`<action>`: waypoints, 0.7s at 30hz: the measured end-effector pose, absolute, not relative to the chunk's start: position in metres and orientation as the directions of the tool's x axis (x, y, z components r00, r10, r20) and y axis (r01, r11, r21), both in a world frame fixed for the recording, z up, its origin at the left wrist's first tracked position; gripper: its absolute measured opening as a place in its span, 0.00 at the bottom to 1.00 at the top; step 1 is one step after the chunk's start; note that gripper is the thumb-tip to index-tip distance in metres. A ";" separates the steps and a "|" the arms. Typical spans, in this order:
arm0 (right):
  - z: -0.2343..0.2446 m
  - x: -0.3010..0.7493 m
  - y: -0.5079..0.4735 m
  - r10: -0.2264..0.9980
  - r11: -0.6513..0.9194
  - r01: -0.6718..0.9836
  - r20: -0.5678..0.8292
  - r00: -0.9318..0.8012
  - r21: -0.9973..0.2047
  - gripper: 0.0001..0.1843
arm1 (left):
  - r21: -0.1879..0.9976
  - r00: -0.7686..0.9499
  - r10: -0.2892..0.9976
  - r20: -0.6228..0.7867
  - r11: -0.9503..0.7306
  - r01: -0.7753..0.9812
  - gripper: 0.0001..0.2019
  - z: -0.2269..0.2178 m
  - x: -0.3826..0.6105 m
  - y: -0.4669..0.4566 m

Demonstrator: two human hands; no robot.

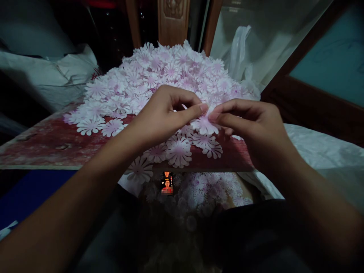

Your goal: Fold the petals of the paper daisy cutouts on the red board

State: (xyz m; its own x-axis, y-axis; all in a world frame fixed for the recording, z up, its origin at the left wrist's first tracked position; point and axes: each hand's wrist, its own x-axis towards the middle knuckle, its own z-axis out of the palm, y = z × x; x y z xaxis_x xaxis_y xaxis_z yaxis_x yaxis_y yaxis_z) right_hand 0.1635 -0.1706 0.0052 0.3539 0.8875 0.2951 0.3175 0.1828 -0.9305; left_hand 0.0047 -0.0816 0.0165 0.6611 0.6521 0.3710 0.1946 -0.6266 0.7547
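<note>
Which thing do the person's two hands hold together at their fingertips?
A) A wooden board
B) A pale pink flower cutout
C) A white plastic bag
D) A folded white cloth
B: the left hand and right hand pinch one pale pink flower cutout between their fingertips.

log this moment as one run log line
left hand: pinching flower cutout | right hand: pinching same cutout | nearby: cutout pile on red board

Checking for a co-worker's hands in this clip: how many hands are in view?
2. The person's left hand and right hand both sit at centre, fingertips at a pale pink cut-out flower. Others could be out of frame.
</note>
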 end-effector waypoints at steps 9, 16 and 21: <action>0.005 0.165 -0.170 0.887 0.158 0.275 0.259 0.382 -0.948 0.02 | 0.734 0.647 0.660 0.380 -0.642 0.224 0.15 0.012 0.007 -0.081; 0.003 0.162 -0.169 0.924 0.172 0.224 0.236 0.301 -0.959 0.05 | 0.689 0.630 0.652 0.422 -0.682 0.245 0.16 0.011 0.008 -0.081; 0.005 0.165 -0.171 0.953 0.113 0.246 0.175 0.247 -0.963 0.06 | 0.793 0.571 0.698 0.432 -0.596 0.128 0.19 0.012 0.009 -0.082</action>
State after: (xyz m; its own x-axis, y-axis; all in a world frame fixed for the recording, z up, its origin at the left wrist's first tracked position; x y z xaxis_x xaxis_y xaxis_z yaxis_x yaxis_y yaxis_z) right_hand 0.1651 -0.1708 0.0051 0.2467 0.9533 0.1745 0.2457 0.1127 -0.9628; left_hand 0.0086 -0.0822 0.0122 0.5708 0.6980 0.4324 0.1278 -0.5957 0.7930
